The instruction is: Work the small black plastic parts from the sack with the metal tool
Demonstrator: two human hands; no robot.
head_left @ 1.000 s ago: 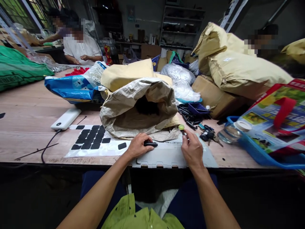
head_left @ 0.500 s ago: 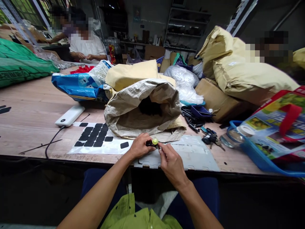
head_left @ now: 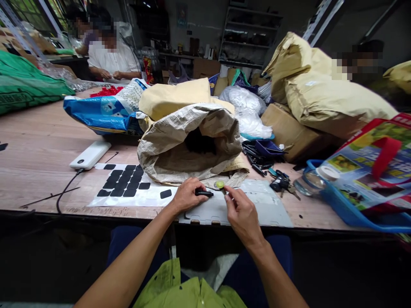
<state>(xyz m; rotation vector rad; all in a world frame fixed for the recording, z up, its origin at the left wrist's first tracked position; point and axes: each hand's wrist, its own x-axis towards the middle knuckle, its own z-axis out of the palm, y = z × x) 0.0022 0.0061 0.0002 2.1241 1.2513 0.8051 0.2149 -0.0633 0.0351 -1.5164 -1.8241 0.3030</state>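
My left hand [head_left: 189, 194] is closed around a short black part [head_left: 204, 193], which points to the right over the grey board [head_left: 269, 205]. To its right, my right hand [head_left: 242, 214] pinches a small tool with a yellow-green round end [head_left: 220, 184]; the two held items are apart. Just behind both hands lies an open woven sack [head_left: 189, 164] with dark contents. Left of my left hand, a white sheet [head_left: 135, 202] carries rows of black rounded pads [head_left: 118, 189], with one pad [head_left: 166, 194] set apart.
A white power bank [head_left: 90, 155] with a cable lies left. On the right are black parts [head_left: 253, 158], keys [head_left: 282, 182], a clear jar [head_left: 310, 183] and a blue basket [head_left: 340, 209]. Behind stand stuffed bags [head_left: 337, 98]; people sit across the table.
My hands have moved apart. The yellow-green tool in my right hand has gone right, away from the black part, which now shows more fully in my left hand. The view shifted slightly.
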